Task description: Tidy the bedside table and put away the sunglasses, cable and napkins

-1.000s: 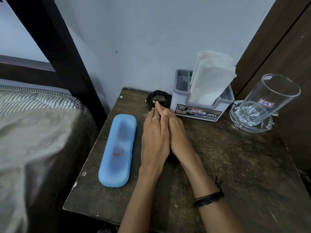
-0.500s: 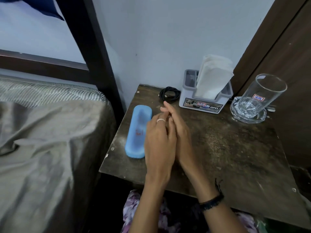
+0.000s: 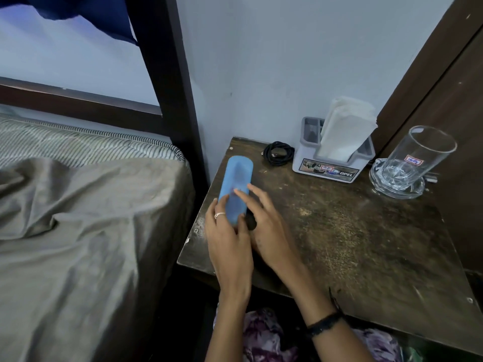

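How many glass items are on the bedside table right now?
2: a tall clear glass with a small sticker, standing tilted in a glass dish at the table's far right corner, right of the napkin holder. Nothing visibly hides more.

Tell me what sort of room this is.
Most likely a bedroom, at the bedside. A bed with a dark frame stands beside a small worn wooden table, which carries a holder of napkins, a coiled cable and a blue case.
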